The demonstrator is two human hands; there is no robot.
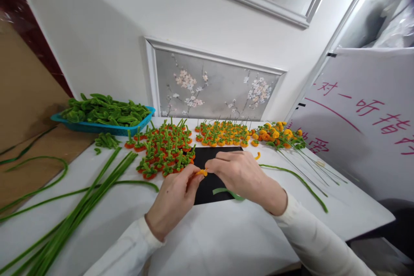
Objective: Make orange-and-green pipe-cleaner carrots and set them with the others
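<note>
Over a black mat (211, 192), my two hands meet at a small orange-yellow pipe cleaner piece (202, 173). My left hand (177, 198) pinches it between thumb and fingertips. From the other side, my right hand (243, 173) closes its fingertips at the same piece; part of it is hidden by the fingers. A strip of pale green tape (228, 192) lies on the mat under my right hand. Just beyond that hand is a short curl of orange pipe cleaner (258, 155).
Orange-red pieces with green stems (164, 148) crowd behind my left hand. Yellow-orange ones (223, 133) and wired yellow flowers (280, 133) stand further right. A blue tray (97, 127) holds green leaf shapes. Long green pipe cleaners (80, 207) cover the table's left; one more (297, 177) lies right.
</note>
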